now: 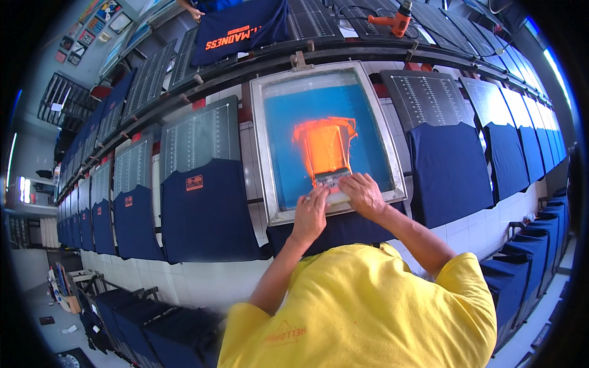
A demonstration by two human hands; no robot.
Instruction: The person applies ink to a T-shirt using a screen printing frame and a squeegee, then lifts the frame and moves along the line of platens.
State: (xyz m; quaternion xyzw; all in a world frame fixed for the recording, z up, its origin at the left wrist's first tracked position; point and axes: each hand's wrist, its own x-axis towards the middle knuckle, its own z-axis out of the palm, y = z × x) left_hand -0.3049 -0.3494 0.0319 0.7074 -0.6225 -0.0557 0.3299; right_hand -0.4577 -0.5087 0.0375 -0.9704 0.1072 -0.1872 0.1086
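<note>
Both my hands grip a squeegee near the lower edge of a framed printing screen. My left hand wraps around its left end, and my right hand closes over its right end. Bright orange ink covers the middle of the blue mesh, just beyond the squeegee. The screen's pale frame lies over a printing board, and the lower part of a navy shirt shows below it. What lies directly under the mesh is hidden.
Boards with navy shirts flank the screen; the left shirt bears a small orange print, the right shirt shows none. An orange heat gun sits on the far row. A co-worker's hand is near a printed navy shirt.
</note>
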